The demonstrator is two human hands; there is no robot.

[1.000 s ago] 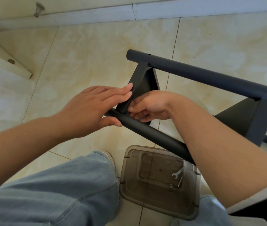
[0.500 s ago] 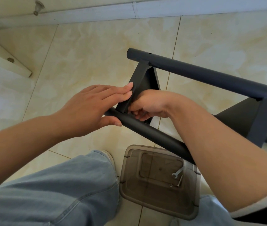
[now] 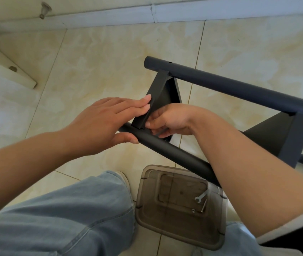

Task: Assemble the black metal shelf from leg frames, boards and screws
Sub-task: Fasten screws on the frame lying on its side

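Steadying the shelf (image 3: 221,84) over the floor (image 3: 110,58), we lay our left hand (image 3: 99,124) flat, straight fingers pressing the near board (image 3: 158,93) and thumb touching the near tube (image 3: 167,148). Our right hand (image 3: 169,120) curls in behind that board where it meets the tube; whatever it pinches is hidden, so we cannot tell. The far tube's end juts free toward the wall, with open tile to the left of the frame. A second board (image 3: 276,137) bridges the tubes at right. Below the near tube sits a clear box (image 3: 147,218) holding a wrench (image 3: 200,197) and a screw (image 3: 204,206), just beside our jeans (image 3: 64,218). Glossy beige tiles run to a white baseboard (image 3: 110,15).
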